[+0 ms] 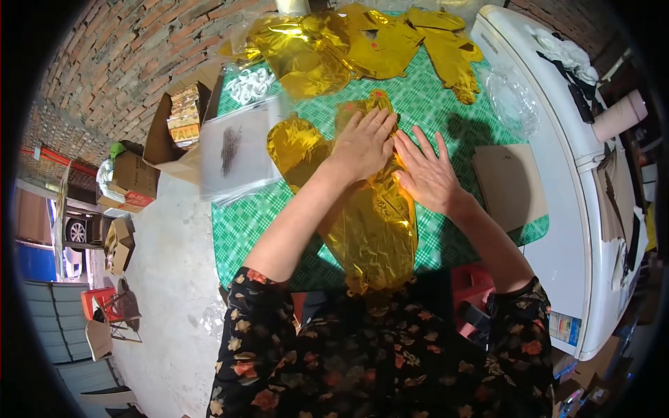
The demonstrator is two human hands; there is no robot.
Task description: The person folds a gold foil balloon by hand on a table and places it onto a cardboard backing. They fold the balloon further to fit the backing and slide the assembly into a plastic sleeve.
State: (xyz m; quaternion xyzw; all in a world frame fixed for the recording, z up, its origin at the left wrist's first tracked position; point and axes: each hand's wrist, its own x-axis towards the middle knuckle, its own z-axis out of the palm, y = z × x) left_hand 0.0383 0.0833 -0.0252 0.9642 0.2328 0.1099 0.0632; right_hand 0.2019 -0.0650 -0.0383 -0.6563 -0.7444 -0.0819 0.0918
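A flat gold foil piece (373, 233) lies on the green checked tablecloth (244, 240) and reaches to the table's near edge. My left hand (362, 145) lies flat on its upper part, fingers stretched out. Beside it, my right hand (426, 171) rests at the foil's right edge with its fingers spread. A rounded gold foil part (296, 146) sticks out to the left of my left forearm. More gold foil pieces (306, 56) are spread over the far side of the table.
At the left of the table are clear plastic bags (240, 150), white looped pieces (251, 86) and an open cardboard box (160, 132). A cardboard sheet (510, 187) and clear plastic wrap (512, 101) lie at the right, next to a white appliance (557, 209).
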